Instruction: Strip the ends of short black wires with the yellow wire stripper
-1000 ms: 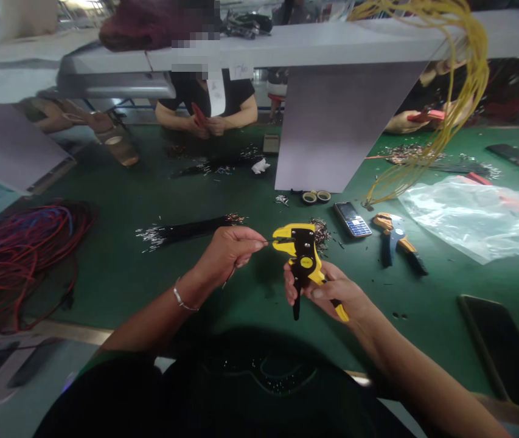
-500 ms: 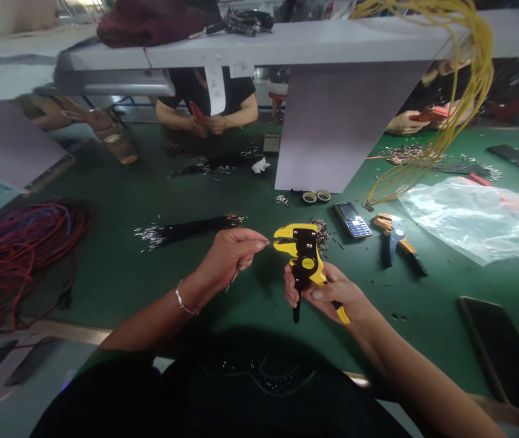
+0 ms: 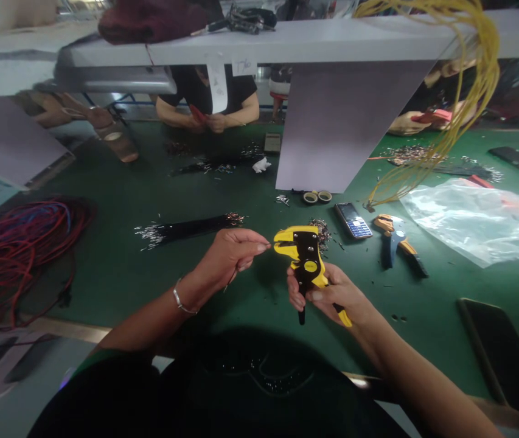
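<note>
W/in L hand point(image 3: 230, 255) | wire point(image 3: 229, 282) | w/in R hand point(image 3: 339, 291) | ylw tool point(image 3: 307, 250)

A white paper label point(image 3: 244, 63) on the front edge of the shelf point(image 3: 314, 47) bears handwriting starting "17"; the rest is unclear. Markings on the hanging paper strip point(image 3: 218, 91), the yellow badge point(image 3: 310, 266) of the pliers point(image 3: 306, 249) and the phone keys point(image 3: 360, 229) are too small to read.

We get dim, soft light, pale glare on the plastic bag point(image 3: 473, 222) beyond our right hand point(image 3: 332, 293), and blurry, stretched edges.
</note>
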